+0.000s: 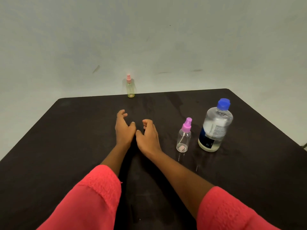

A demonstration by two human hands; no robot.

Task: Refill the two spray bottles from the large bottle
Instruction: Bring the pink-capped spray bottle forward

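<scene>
Left hand [123, 128] and right hand [147, 136] side by side, fingers loosely curled, holding nothing. Purple-capped spray bottle [183, 138] upright, right of right hand; large bottle [215, 127], capped, further right. Pink-capped spray bottle [130, 87] well ahead, at table [66, 138] far edge.

On the black table [66, 138] a pink-topped spray bottle [130, 90] is stood at the far edge, a purple-topped spray bottle [183, 138] beside a blue-capped large bottle [214, 128]
</scene>
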